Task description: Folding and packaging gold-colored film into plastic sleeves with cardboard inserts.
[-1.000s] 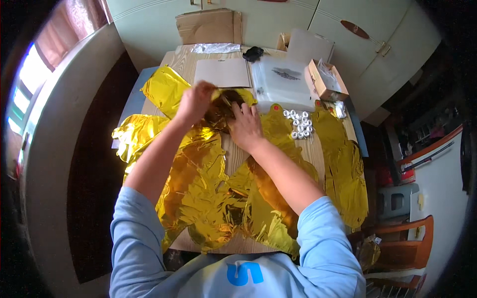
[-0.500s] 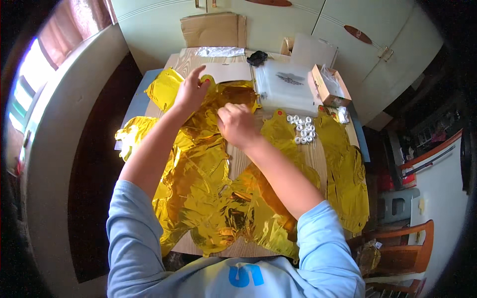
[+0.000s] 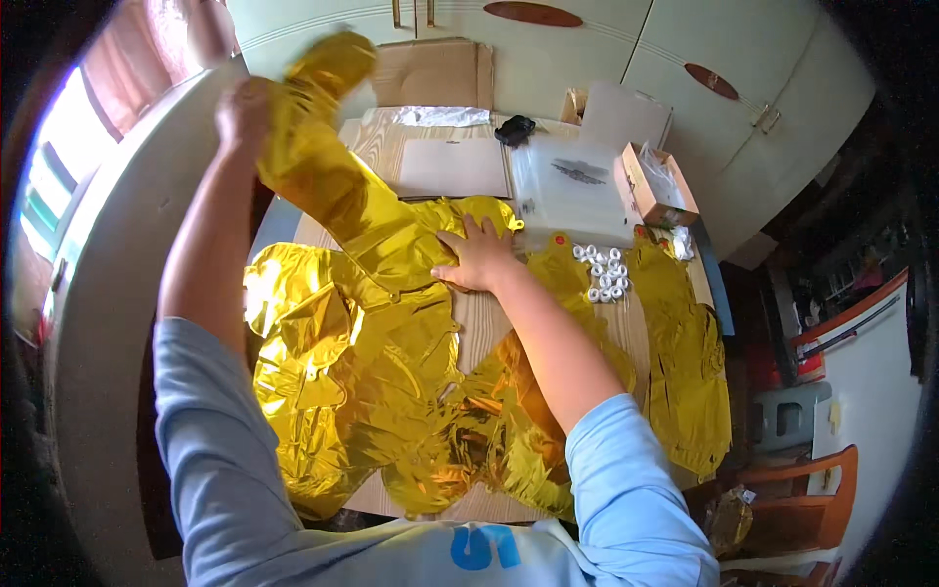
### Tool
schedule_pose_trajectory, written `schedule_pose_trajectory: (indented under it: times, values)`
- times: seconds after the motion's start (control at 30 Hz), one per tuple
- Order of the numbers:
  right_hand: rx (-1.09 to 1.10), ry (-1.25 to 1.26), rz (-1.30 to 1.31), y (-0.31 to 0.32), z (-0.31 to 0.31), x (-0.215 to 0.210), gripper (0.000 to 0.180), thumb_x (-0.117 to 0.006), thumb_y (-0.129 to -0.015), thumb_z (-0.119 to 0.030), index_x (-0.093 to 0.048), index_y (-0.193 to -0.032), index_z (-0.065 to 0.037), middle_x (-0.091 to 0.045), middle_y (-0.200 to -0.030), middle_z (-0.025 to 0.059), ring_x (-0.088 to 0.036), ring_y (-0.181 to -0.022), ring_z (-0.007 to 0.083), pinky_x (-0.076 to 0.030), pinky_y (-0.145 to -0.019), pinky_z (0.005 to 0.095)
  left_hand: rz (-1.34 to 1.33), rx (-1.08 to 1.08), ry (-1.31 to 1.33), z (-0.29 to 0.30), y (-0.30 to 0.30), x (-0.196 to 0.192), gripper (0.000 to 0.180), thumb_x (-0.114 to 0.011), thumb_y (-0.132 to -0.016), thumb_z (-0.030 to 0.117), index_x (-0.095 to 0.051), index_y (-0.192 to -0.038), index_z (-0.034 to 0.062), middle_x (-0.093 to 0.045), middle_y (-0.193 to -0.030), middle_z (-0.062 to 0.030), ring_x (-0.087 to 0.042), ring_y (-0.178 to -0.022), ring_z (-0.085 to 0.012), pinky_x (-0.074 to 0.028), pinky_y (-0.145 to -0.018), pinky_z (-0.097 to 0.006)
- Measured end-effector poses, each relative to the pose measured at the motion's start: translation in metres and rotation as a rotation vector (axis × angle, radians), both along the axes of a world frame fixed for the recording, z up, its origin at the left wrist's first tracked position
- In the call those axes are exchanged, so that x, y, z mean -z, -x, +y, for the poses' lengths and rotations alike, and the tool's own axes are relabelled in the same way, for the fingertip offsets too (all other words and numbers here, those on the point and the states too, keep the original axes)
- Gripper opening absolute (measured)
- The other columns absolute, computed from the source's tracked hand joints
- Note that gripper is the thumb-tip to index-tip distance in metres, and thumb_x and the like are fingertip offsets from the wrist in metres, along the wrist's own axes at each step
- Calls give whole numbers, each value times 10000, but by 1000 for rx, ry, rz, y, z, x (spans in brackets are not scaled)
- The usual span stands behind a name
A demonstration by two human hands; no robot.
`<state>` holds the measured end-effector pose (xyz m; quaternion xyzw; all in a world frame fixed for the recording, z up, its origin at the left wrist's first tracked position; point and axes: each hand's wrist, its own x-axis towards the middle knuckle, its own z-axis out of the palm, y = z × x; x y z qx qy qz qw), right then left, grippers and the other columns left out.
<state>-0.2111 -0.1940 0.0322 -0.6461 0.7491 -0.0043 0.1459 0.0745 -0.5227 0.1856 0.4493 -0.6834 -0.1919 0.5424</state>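
A gold foil balloon [image 3: 337, 191], flat and uninflated, stretches from the far left edge of the table toward its middle. My left hand [image 3: 245, 115], raised at the left and smeared by motion, is closed on the balloon's lifted end. Its loose tip flops over beyond that hand. On the balloon's other end lies my right hand [image 3: 479, 256], palm down with fingers spread. More flat gold foil balloons [image 3: 391, 362] cover the near side of the table, overlapping. Another gold foil balloon [image 3: 680, 352] lies along the right side.
Several small white rolls [image 3: 604, 274] sit right of my right hand. Farther back are clear plastic bags [image 3: 562, 191], a beige sheet [image 3: 455, 168], a black crumpled item [image 3: 514, 130] and an open cardboard box [image 3: 658, 191]. A wooden chair [image 3: 831, 499] stands at the lower right.
My left hand has moved left and up, pulling one end of the balloon off the table. My right hand has gone from a closed fist to lying spread on the foil.
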Motion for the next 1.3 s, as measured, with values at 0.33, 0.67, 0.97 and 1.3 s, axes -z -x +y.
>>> schedule_pose_trajectory:
  times: [0.33, 0.67, 0.97, 1.3]
  values:
    - [3, 114, -36, 4, 3, -1, 835, -675, -826, -639, -400, -1539, -302, -308, -1613, 198, -320, -1456, 440, -288, -1174, 563, -178, -92, 709, 65, -101, -163, 293, -554, -1020, 269, -655, -1292, 225, -736, -1083, -84, -710, -906, -194, -553, -749, -345]
    - [-452, 1239, -129, -28, 86, -212, 905, -823, -763, -490, -432, -1463, -72, -481, -1448, 243, -476, -1324, 391, -377, -1108, 501, -434, 444, 493, 320, 27, -107, 483, -634, -985, 183, -501, -1447, 237, -728, -940, -163, -723, -825, -322, -573, -742, -406]
    - [-389, 359, -335, -6, 161, -249, 259, -729, -909, -185, -704, -1068, 18, -746, -954, 31, -658, -858, 142, -517, -801, 302, -258, 353, 983, 459, 38, -14, 597, -747, -851, 155, -543, -1412, 130, -627, -1295, -137, -603, -1158, -357, -446, -996, -488]
    - [-373, 1041, 193, 11, 343, -287, 191, -687, -917, -146, -710, -1054, -14, -733, -975, 103, -692, -878, 220, -543, -824, 356, -827, 1074, 459, 559, 29, 181, 546, -690, -902, 360, -564, -1357, 85, -520, -1422, -171, -458, -1356, -365, -360, -1125, -558]
